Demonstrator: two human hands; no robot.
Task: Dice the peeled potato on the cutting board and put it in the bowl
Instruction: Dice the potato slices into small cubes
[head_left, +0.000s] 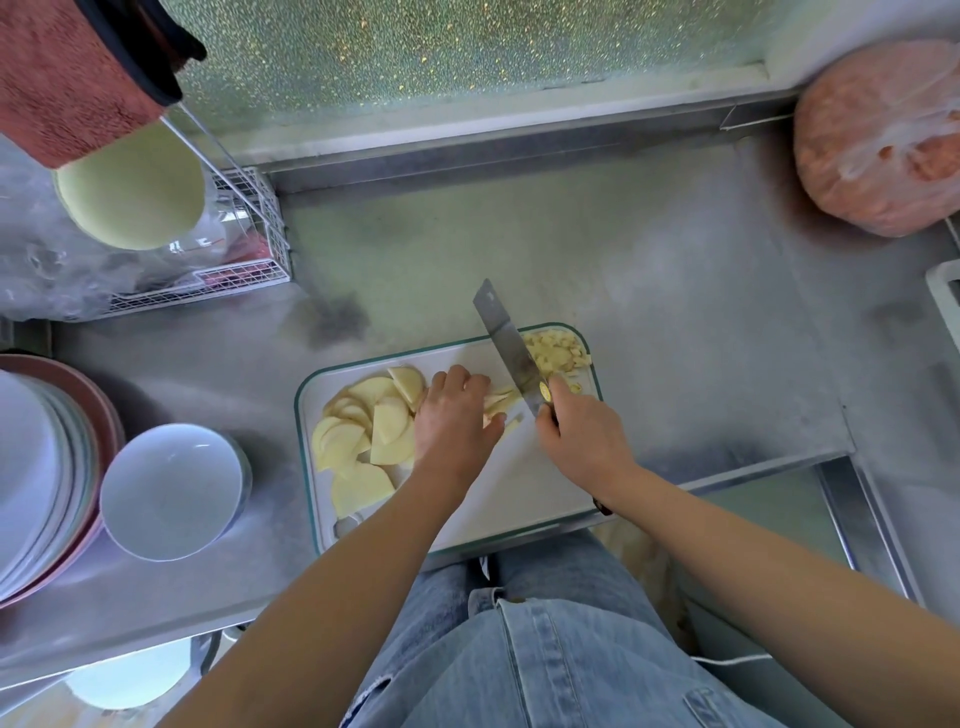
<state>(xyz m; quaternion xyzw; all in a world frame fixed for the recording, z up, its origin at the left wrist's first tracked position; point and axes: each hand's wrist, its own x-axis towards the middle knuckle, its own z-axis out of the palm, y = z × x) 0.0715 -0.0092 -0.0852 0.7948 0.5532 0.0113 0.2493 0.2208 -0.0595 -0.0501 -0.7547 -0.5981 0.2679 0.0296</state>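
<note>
Steel counter, glittery green wall, white wire rack

the right hand hides the knife handle, and the left hand seems to cover some potato strips.

potato slices: pale yellow;
cutting board: white, green rim;
bowl: white;
table: dull grey steel;
towel: rust red;
jeans: faded blue

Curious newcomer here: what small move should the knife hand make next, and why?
Probably another chop: the right hand grips the steel-bladed knife beside pale potato strips that the left hand pins on the green-rimmed white cutting board, with slices uncut.
</note>
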